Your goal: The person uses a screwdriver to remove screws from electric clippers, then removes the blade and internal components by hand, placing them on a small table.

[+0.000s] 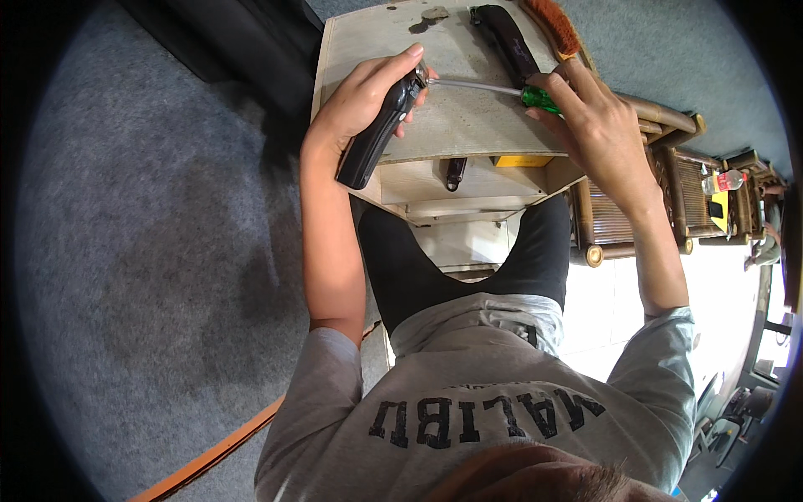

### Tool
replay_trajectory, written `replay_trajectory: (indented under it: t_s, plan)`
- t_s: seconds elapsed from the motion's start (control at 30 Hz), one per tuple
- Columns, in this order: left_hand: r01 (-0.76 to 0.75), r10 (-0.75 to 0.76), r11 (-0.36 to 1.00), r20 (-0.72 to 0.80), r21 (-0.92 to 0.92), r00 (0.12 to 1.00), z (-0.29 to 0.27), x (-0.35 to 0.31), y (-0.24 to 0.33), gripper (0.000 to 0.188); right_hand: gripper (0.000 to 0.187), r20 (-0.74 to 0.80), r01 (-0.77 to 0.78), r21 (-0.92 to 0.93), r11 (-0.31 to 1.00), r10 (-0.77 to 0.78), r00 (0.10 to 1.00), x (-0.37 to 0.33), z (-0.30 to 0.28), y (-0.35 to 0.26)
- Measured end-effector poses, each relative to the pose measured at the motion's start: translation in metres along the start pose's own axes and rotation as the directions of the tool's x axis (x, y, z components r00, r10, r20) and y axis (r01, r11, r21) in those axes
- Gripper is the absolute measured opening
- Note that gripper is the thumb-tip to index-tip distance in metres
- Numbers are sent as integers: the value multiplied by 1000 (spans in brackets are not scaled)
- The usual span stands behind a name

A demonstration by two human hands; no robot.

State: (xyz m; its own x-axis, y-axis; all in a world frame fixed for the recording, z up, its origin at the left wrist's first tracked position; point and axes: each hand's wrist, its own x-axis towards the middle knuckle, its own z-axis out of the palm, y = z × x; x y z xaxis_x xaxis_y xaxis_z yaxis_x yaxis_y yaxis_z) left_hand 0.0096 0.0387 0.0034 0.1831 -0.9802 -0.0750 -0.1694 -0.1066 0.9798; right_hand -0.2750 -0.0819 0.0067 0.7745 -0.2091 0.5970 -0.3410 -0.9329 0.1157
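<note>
My left hand (358, 102) is closed round a black hair clipper (378, 138), its blade end up near my thumb and its body slanting down toward me. In my right hand (604, 125) is a screwdriver with a green handle (540, 99), gripped between the fingers. Its long metal shaft (477, 85) runs left across the tabletop, and the tip meets the clipper's blade end. Exactly where the tip sits there is too small to tell. A second black clipper (507, 42) lies on the table just beyond the shaft.
The small wooden table (468, 134) has an open shelf below, holding a dark clipper-like object (456, 173) and a yellow box (523, 161). An orange-bristled brush (555, 27) lies at the far right edge. Bamboo seating (615, 217) stands at right, with a bottle (724, 181) on it.
</note>
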Motion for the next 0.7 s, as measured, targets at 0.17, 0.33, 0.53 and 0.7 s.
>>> replay_trajectory:
  t_s: [0.17,0.33,0.53,0.7]
  plan:
    - [31,-31,995,-9,97,999,-2,8,7,58,28,46,-40,15,999,39,998,-6,15,3]
    - [42,-37,989,-35,142,999,-2,12,5,58,28,-21,-58,29,998,58,998,-7,19,2]
    - [21,-19,996,-26,84,999,-4,12,1,57,29,-98,-3,4,1000,4,995,-7,17,1]
    - [27,-24,997,-36,66,999,-4,12,-1,56,30,-61,-97,159,983,108,992,-13,20,-2]
